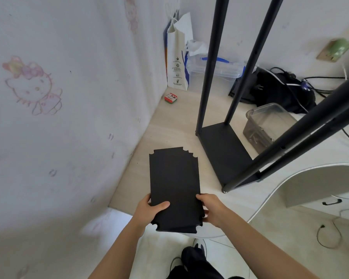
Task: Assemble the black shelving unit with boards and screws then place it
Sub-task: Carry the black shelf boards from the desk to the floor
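I hold a stack of black boards (174,184) with notched corners over the near edge of the pale table (175,121). My left hand (149,211) grips its left side, thumb lying on top. My right hand (211,210) grips the right edge near the closest corner. To the right stands the black shelving frame (224,152): one board at the bottom with several black poles rising from its corners. A clear box (268,123) holding metal screws sits just behind the frame.
A wall with cartoon drawings runs along the left. At the back stand a white paper bag (177,57), a clear storage bin (216,71), a small red-green tin (170,97) and black cables (286,87). A white curved chair (314,184) is at right.
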Demonstrator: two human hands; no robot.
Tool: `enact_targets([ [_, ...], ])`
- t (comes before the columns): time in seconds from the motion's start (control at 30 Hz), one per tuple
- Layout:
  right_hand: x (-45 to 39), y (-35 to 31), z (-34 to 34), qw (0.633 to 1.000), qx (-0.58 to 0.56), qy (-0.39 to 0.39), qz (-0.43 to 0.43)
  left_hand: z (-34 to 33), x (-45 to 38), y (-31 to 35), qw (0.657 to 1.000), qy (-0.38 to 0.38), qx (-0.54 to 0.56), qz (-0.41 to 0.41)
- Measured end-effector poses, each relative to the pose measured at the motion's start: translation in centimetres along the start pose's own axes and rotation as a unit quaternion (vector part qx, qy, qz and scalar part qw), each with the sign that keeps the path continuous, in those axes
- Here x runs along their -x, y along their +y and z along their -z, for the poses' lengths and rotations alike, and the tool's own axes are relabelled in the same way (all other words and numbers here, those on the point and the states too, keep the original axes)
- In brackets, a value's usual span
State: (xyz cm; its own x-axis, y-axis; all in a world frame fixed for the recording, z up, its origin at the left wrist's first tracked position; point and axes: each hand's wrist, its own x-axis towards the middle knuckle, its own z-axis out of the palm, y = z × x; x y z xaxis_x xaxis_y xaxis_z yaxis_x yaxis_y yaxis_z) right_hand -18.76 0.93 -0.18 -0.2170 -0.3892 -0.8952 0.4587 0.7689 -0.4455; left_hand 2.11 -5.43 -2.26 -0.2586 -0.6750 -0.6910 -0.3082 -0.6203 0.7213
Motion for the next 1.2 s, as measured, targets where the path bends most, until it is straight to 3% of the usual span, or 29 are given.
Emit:
enact_targets([
  [0.17,2.0,2.7,0.8,0.999,-0.008,-0.019,0.049,0.2,2.2,-1.5,0.999,-0.007,0.014,-0.030],
  [0.4,5.4,8.3,2.9,0.988,-0.002,0.012,0.153,-0.8,6.8,-4.4,0.997,-0.003,-0.022,-0.070],
  [0.7,9.6,17.0,7.9,0.977,-0.004,0.039,0.211,-4.3,12.7,-8.7,0.994,-0.055,-0.068,-0.063],
  [0.97,11.7,23.1,14.4,0.950,0.061,0.093,0.293,-11.5,15.9,-11.3,0.978,-0.080,-0.170,-0.088],
  [1.2,14.0,27.4,25.1,0.939,0.059,0.147,0.306,-22.5,18.8,-13.4,0.962,-0.124,-0.215,-0.116],
])
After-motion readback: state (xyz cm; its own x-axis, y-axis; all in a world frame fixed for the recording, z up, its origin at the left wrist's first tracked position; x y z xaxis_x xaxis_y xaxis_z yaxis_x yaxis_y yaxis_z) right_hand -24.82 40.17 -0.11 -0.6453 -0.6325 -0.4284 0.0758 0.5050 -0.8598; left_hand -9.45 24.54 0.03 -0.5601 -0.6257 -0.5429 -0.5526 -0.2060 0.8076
